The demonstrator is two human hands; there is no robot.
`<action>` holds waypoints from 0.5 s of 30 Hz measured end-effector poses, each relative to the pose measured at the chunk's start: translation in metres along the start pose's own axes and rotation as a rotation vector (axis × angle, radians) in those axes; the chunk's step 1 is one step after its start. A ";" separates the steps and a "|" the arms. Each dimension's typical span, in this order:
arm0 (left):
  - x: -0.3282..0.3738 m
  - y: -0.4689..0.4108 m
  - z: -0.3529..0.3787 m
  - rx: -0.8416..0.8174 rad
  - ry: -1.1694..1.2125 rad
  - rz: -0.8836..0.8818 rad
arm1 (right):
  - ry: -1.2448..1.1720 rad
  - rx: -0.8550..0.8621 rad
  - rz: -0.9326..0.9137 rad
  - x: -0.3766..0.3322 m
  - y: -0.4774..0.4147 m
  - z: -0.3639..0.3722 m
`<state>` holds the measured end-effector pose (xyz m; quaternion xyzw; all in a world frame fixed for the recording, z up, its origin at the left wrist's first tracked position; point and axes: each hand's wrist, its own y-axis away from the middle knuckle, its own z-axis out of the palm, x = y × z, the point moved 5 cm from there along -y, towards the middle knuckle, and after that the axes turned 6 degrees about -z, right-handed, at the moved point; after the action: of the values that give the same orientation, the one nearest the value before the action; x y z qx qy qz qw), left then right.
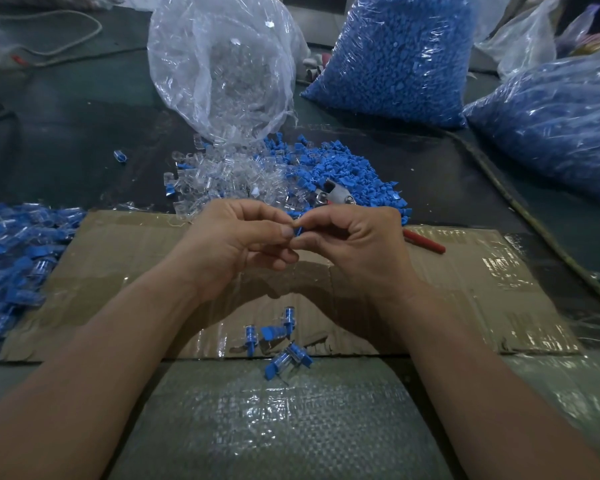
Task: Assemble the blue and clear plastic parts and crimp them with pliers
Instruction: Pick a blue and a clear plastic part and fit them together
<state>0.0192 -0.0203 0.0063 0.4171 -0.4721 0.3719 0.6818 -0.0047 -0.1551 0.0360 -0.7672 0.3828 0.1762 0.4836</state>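
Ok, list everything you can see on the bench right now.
Clear bag: one, transparent, top centre.
Blue-part bags: two, blue, top right.
Loose clear parts: heap, transparent, at the bag's mouth.
Loose blue parts: heap, blue, right of those.
Pliers: one, red handles, at the blue heap's near edge, partly hidden.
Cardboard: one, brown, middle.
Assembled pieces: heap, blue-clear, left edge; about five around the cardboard's near edge.
Blue part: one, blue, held at centre.
Left hand: pinches the blue part.
Right hand: pinches it too.

Dark surface (66, 133) carries cardboard (465, 271), bags (395, 57), loose parts (343, 171).
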 end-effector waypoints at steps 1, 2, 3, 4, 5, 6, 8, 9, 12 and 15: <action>0.000 0.000 -0.001 0.003 0.008 -0.001 | 0.008 -0.007 -0.004 0.000 0.000 0.000; 0.000 -0.001 -0.001 0.009 0.019 -0.001 | 0.017 -0.015 -0.009 0.000 -0.001 0.000; 0.000 -0.001 -0.002 0.013 0.030 -0.002 | 0.024 -0.021 -0.013 0.000 -0.001 0.001; 0.000 -0.001 -0.002 0.014 0.037 -0.001 | 0.028 -0.024 -0.015 0.000 -0.001 0.000; 0.000 -0.001 -0.002 0.012 0.037 0.000 | 0.032 -0.024 -0.017 -0.001 -0.001 0.000; 0.000 -0.001 -0.001 0.009 0.035 0.000 | 0.035 -0.023 -0.019 0.000 -0.001 0.000; 0.001 -0.001 -0.002 -0.004 0.029 0.001 | 0.041 -0.022 -0.020 0.000 -0.001 0.000; 0.001 -0.001 -0.002 -0.011 0.023 0.002 | 0.046 -0.022 -0.019 0.000 -0.001 0.000; 0.001 -0.001 -0.001 -0.016 0.001 0.008 | 0.070 -0.025 -0.030 -0.001 -0.001 -0.001; 0.001 -0.001 -0.002 0.010 -0.013 0.013 | 0.096 -0.026 -0.051 -0.003 -0.002 -0.001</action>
<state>0.0209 -0.0188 0.0065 0.4197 -0.4773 0.3760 0.6743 -0.0052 -0.1542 0.0390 -0.7905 0.3835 0.1315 0.4591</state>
